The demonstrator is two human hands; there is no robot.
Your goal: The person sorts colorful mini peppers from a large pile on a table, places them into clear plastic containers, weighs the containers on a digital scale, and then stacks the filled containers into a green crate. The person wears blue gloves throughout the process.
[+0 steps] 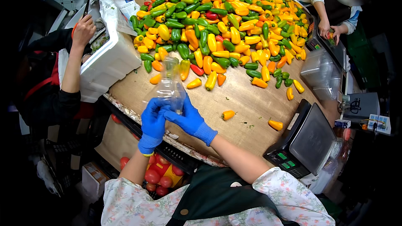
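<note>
Both my hands wear blue gloves and meet above the near left edge of the wooden table [201,125]. Between them they hold a clear plastic bag [171,88], its far end reaching toward the peppers. My left hand [153,125] grips its near left side. My right hand [190,117] is on its right side, with the fingertips touching those of my left. Past the bag lies a big heap of small yellow, green, orange and red peppers [220,25]. Two orange peppers [228,115] lie apart, right of my hands.
A white foam box [108,66] stands at the left, where a person holds a scissor-like tool. A digital scale [312,139] is at the right, clear plastic containers [322,72] beyond. Another person handles peppers at a far scale. Tomatoes [152,176] sit in a crate below the table edge.
</note>
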